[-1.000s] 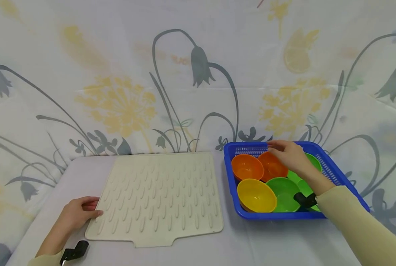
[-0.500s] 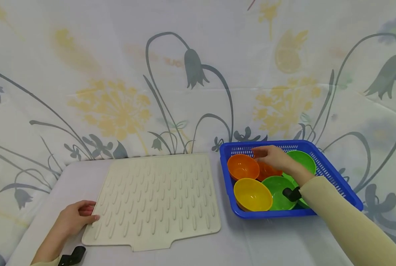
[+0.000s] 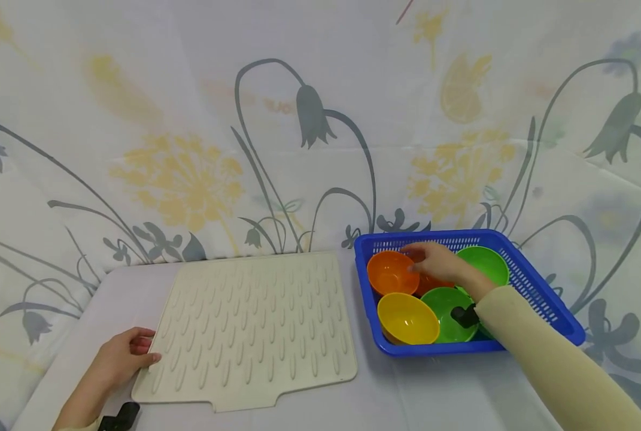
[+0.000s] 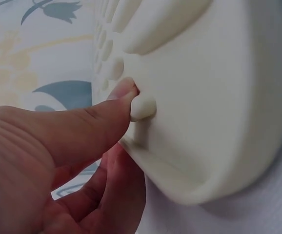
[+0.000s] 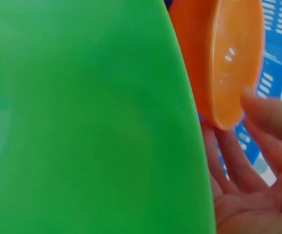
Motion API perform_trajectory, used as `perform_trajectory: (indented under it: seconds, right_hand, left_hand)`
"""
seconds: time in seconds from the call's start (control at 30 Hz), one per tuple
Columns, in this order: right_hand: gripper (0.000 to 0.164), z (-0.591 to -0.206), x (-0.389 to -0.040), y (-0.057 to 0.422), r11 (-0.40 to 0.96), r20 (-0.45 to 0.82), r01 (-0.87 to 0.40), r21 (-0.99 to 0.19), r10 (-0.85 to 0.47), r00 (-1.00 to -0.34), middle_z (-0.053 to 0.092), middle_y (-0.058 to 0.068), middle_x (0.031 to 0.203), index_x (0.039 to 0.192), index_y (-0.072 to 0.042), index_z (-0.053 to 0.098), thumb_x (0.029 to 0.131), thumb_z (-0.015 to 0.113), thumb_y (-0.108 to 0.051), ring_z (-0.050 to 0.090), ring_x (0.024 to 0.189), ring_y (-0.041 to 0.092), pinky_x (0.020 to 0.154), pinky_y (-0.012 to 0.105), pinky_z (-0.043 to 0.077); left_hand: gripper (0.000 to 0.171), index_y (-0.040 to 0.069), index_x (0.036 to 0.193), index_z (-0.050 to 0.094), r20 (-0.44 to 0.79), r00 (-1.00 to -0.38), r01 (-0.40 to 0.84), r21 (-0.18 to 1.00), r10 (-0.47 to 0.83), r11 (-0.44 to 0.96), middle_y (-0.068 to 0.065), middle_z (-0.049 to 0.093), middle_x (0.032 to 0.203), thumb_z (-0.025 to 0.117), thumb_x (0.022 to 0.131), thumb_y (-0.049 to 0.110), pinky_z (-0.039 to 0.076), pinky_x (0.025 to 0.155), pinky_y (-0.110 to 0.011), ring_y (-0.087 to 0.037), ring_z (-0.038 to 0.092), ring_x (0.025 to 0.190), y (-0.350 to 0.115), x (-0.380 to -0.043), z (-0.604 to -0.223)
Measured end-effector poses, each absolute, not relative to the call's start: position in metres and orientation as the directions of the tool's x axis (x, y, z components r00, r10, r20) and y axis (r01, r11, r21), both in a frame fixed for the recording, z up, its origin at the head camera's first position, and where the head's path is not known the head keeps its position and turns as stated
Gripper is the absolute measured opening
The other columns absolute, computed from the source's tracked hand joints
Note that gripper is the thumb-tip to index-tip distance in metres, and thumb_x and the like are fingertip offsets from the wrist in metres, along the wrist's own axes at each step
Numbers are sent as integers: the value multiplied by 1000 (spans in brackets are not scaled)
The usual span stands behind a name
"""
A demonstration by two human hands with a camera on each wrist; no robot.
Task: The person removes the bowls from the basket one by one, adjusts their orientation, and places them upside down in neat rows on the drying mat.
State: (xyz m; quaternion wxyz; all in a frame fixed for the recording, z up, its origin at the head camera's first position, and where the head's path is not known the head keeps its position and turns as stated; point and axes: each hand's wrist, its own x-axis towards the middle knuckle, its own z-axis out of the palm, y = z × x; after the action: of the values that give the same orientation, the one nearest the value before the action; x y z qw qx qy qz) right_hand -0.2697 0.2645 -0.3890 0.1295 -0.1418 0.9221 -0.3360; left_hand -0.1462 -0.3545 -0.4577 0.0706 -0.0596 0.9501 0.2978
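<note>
- Over on the left, left hand (image 3: pixel 117 364) pinched the cream board (image 3: pixel 255 329) by its edge.
- Inside the blue basket (image 3: pixel 444 349), right hand (image 3: pixel 436 260) had its thumb inside the left orange bowl (image 3: pixel 387 276), fingers (image 5: pixel 240 166) outside.
- Sloppy rim grip could've let it slip and clip the yellow bowl (image 3: pixel 408 321).

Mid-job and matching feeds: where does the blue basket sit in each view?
Head: the blue basket is right of centre, in the lower half.
Left wrist: not in it; the left hand pinches the cream ridged board there.
Right wrist: only a slotted strip of the blue basket shows, towards the right edge, beyond the orange bowl.
Shared landmark: the right hand, in the head and right wrist views only.
</note>
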Motion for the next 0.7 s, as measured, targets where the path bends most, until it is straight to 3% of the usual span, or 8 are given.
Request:
perform_trajectory:
  seconds: [0.37, 0.7]
  right_hand:
    - [48, -391, -267, 264, 753, -94, -165, -637, -289, -953, 62, 24, 127, 137, 1, 58, 90, 57, 9, 57, 115, 43, 90, 49, 54]
    - [46, -388, -268, 263, 777, -17, -195, -598, -255, -967, 65, 22, 124, 133, 0, 62, 87, 58, 5, 59, 113, 41, 85, 45, 54]
  left_hand:
    - [53, -12, 121, 55, -180, -983, -128, 530, -37, 838, -11, 63, 97, 81, 81, 13, 49, 69, -35, -22, 61, 86, -350, -147, -459]
    - [53, -12, 119, 56, -153, -988, -97, 528, -17, 844, -9, 63, 95, 81, 81, 14, 49, 70, -35, -23, 62, 86, -355, -146, -458]
